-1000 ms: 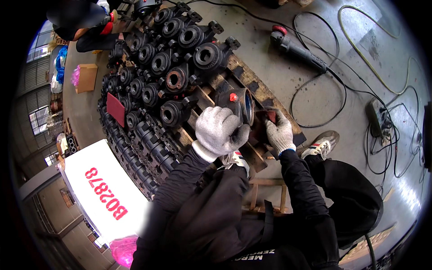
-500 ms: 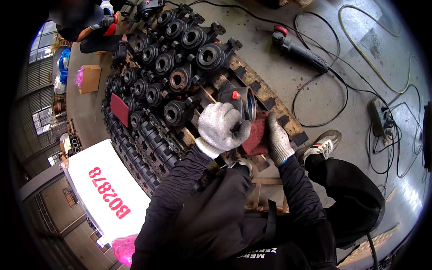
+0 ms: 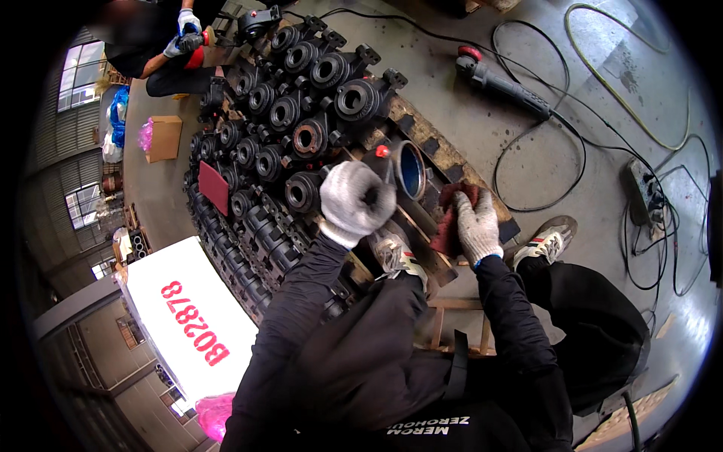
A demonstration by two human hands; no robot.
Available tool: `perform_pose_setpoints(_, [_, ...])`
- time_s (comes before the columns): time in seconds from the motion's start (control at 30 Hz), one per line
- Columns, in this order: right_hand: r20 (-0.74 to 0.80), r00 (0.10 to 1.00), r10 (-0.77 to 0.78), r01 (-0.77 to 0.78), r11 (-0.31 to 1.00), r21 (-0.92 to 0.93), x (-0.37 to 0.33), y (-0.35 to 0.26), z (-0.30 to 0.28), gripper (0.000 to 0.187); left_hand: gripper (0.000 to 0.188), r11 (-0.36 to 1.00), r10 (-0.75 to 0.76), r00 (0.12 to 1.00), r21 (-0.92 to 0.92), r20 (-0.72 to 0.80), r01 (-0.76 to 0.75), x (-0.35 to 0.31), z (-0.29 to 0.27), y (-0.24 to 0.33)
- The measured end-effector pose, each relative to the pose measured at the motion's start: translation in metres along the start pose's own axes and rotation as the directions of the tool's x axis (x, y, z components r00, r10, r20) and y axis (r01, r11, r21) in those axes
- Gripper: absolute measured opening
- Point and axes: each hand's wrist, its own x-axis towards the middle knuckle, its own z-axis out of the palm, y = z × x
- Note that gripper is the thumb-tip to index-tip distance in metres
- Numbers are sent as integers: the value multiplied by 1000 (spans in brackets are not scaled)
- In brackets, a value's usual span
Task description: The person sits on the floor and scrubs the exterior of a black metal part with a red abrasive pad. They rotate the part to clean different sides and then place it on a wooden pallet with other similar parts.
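Note:
My right hand (image 3: 478, 228), in a pale knitted work glove, grips a dark red abrasive pad (image 3: 449, 224) between thumb and fingers. My left hand (image 3: 357, 200), gloved likewise and blurred by motion, is curled closed; whether something is inside it is hidden. Just beyond it lies a dark cylindrical metal part (image 3: 410, 169) on its side, its open mouth facing right with a bluish inner wall. A small red cap (image 3: 382, 151) sits on top of this part. The pad is apart from the mouth, to its lower right.
Rows of black cast housings (image 3: 301, 135) fill the pallet (image 3: 444, 162) at left. A red sheet (image 3: 213, 188) lies on them. An angle grinder (image 3: 504, 87) and looping cables rest on the right floor. A co-worker (image 3: 162, 53) handles a tool at upper left. A white box (image 3: 188, 301) stands lower left.
My right hand has drawn the pad rightward, away from my left hand and the cylindrical part, whose mouth now shows more fully. My left hand has turned, still curled.

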Motion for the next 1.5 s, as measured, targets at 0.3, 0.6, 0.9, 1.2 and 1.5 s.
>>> perform_pose_setpoints(0.3, [109, 993, 43, -45, 999, 13, 11, -21, 0, 39, 16, 952, -301, 949, -86, -98, 293, -41, -11, -19])
perform_pose_setpoints(0.6, [174, 984, 41, -74, 980, 184, 23, -4, 13, 43, 35, 621, -772, 542, -210, -333, 755, -44, -1, -17])
perform_pose_setpoints(0.9, [239, 965, 107, -161, 962, 220, 19, -1, 10, 36, 33, 607, -779, 504, -243, -373, 757, -44, 1, -9])
perform_pose_setpoints(1.2, [231, 928, -292, 342, 915, -215, 17, -6, -1, 30, 8, 937, -315, 915, 72, -253, 343, -67, 1, 6])
perform_pose_setpoints(1.5, [260, 964, -58, 68, 997, -30, 14, -25, 6, 26, 13, 982, -169, 978, 66, -123, 178, -56, -5, 9])
